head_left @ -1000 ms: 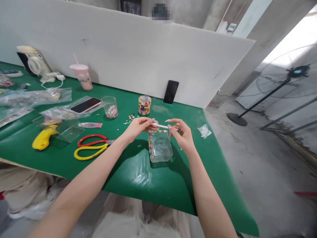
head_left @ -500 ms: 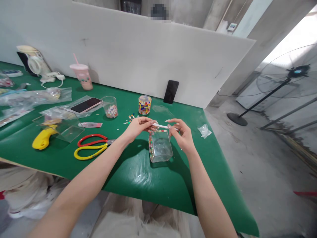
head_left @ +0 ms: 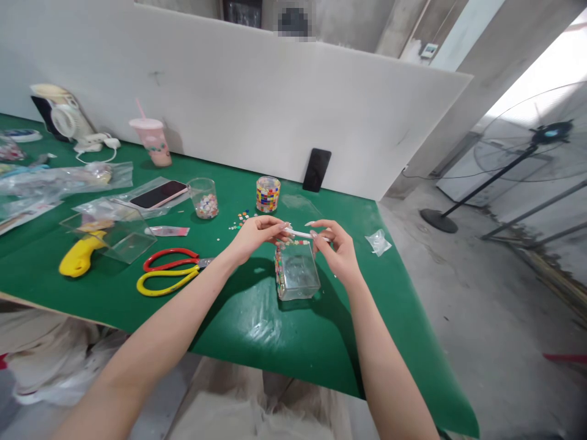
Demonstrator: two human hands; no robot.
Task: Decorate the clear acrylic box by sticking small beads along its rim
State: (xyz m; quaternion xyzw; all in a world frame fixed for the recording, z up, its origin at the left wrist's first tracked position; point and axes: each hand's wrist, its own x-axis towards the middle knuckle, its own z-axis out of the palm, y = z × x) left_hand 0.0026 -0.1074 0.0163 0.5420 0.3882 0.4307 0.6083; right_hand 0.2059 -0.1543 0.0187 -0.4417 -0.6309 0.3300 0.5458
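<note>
Between my hands lies a thin white stick [head_left: 300, 233], nearly level; its exact kind does not show. My left hand [head_left: 259, 235] pinches its left end with thumb and fingertips. At the other end, my right hand [head_left: 337, 247] grips it between thumb and fingers, one finger raised. Just below stands a clear square box [head_left: 300, 275], with colourful mosaic pieces along its left side and far edge. Behind my left hand, loose mosaic pieces [head_left: 242, 217] are scattered near a round cup [head_left: 268, 195] covered in coloured tiles.
To the left lie red-and-yellow-handled scissors [head_left: 169, 278], a yellow-handled tool [head_left: 80, 256], a clear box [head_left: 132, 238], a small tube [head_left: 169, 231] and a phone [head_left: 159, 194]. A clear cup of pieces [head_left: 206, 205] stands behind. Another phone [head_left: 317, 170] leans on the white board [head_left: 229, 91].
</note>
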